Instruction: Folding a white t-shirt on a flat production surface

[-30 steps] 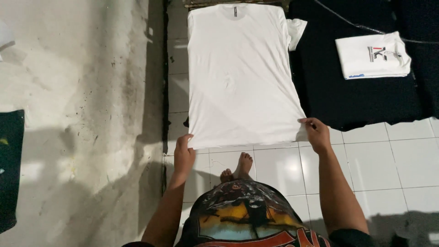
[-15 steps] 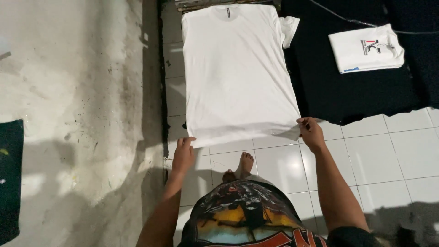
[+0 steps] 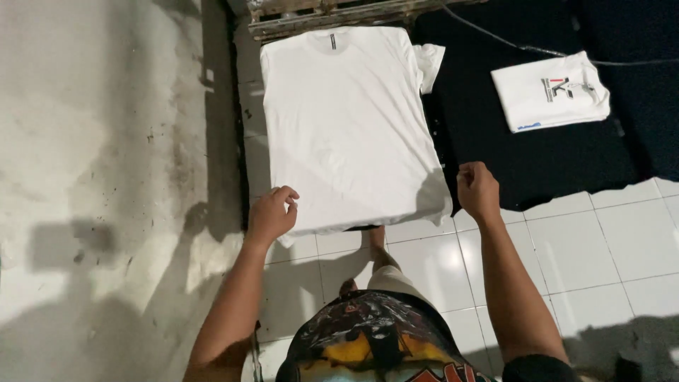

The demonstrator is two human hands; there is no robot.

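Concrete floor (image 3: 99, 141): grey, stained, speckled dark, at far left; shadows across the lower part.
Dark strip (image 3: 226, 127): between concrete and tiles, just left of the shirt.
Left hand (image 3: 271, 214): at the shirt's near left corner, fingers curled narrow, thumb and forefinger pinching the hem; corner lifted a little off the floor.
Left forearm (image 3: 233, 304): bare, reaching up from the lower edge toward that corner.
White shirt (image 3: 346, 127): plain, laid flat, collar far, hem near; left sleeve tucked out of sight, right sleeve poking out at the top right; lying partly on tiles, right edge along the black cloth; near hem raised between the two hands, a shadow under it.
Pallet (image 3: 332, 10): weathered wood, touching the collar end at the top.
Foot (image 3: 378, 244): bare, on the tiles, toes just under the raised hem.
Printed top (image 3: 382, 346): dark with yellow and red, worn by the person, at the bottom middle.
Right hand (image 3: 479, 189): at the shirt's near right corner, closed in a fist; hem seemingly gripped inside, though the contact is hidden by the knuckles.
Right forearm (image 3: 513, 283): bare, over the white tiles.
Tiles (image 3: 601, 247): white, glossy, near right.
Black cloth (image 3: 509, 148): spread on the floor right of the shirt.
Cable (image 3: 537, 51): thin, across the cloth's top.
Folded shirt (image 3: 552, 90): white, small print on front, on the cloth, well apart from both hands.
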